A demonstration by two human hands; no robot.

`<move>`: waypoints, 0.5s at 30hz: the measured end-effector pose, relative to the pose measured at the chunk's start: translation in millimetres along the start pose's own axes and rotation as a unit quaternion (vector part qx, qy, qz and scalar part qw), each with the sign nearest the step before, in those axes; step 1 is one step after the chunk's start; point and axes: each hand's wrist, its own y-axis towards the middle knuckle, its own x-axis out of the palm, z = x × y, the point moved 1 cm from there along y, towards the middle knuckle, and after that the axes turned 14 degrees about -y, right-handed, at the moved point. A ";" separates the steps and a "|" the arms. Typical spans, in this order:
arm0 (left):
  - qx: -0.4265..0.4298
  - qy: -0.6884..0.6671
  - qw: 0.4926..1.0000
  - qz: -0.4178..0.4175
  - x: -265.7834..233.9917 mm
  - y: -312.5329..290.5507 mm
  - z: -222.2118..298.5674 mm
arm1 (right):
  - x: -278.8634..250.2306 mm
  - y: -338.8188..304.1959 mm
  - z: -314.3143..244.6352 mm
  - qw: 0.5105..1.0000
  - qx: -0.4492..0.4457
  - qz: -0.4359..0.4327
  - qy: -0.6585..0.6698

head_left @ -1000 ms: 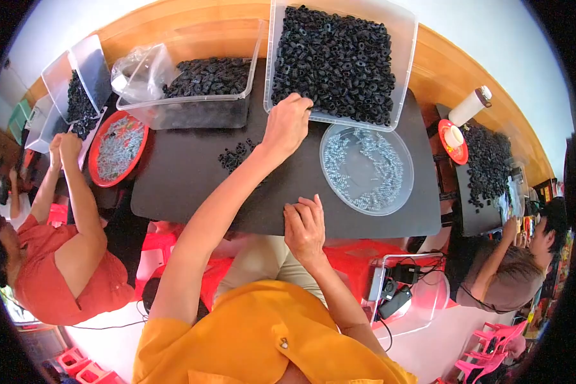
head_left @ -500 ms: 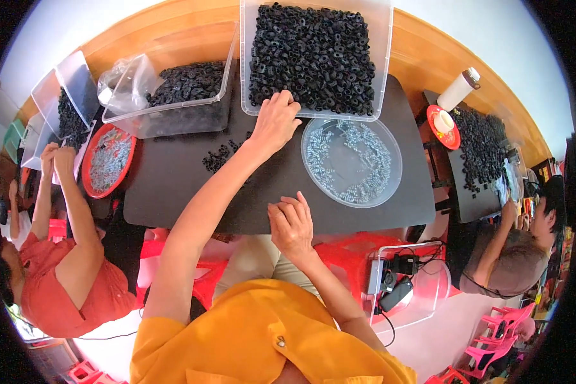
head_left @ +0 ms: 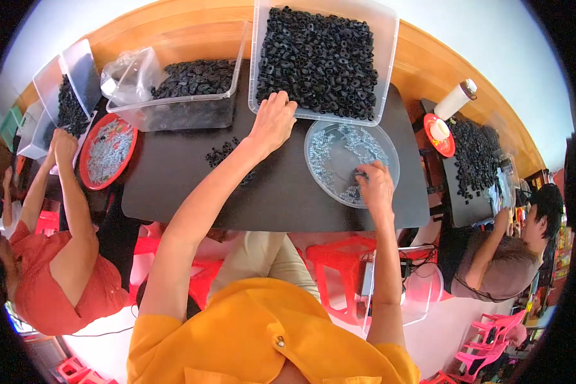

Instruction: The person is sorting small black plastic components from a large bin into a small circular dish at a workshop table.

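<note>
A clear plastic bin [head_left: 390,70] full of small black ring-like plastic parts [head_left: 323,61] stands at the far side of the dark table. At its near left corner my left hand [head_left: 274,125] reaches over the rim, fingers bent and close together, their tips hidden. Right of it sits a round clear tray [head_left: 313,168] holding many small silvery pieces [head_left: 365,146], like screws or pins. My right hand [head_left: 377,189] is over the tray's right part, thumb and fingers drawn together in a pinch; anything between them is too small to make out.
More black parts [head_left: 221,153] lie loose beside my left forearm. A second clear bin [head_left: 173,118] holds black pieces and a plastic bag. Left, a red tray [head_left: 133,153] is near a person in red [head_left: 70,269]. At right, another person [head_left: 499,256] works by a heaped table.
My right hand has moved right and forward from the table's front edge to the round tray, and its fingers have closed. My left hand stays at the bin's corner.
</note>
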 end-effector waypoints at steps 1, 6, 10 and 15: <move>-0.003 0.003 1.000 0.002 -3.7 -1.3 -1.0 | 4.4 3.7 2.3 1.000 -0.004 -0.030 -0.003; -0.002 -0.017 1.000 0.014 -15.8 -4.6 -12.7 | 12.3 9.3 3.6 1.000 -0.018 -0.017 -0.010; -0.019 -0.033 0.999 0.013 -25.5 -6.1 -16.5 | 9.2 7.0 1.0 0.997 0.003 0.030 0.065; 0.007 -0.100 0.995 0.030 -33.8 -9.1 -17.6 | -1.8 0.7 -5.8 0.989 -0.005 0.088 0.119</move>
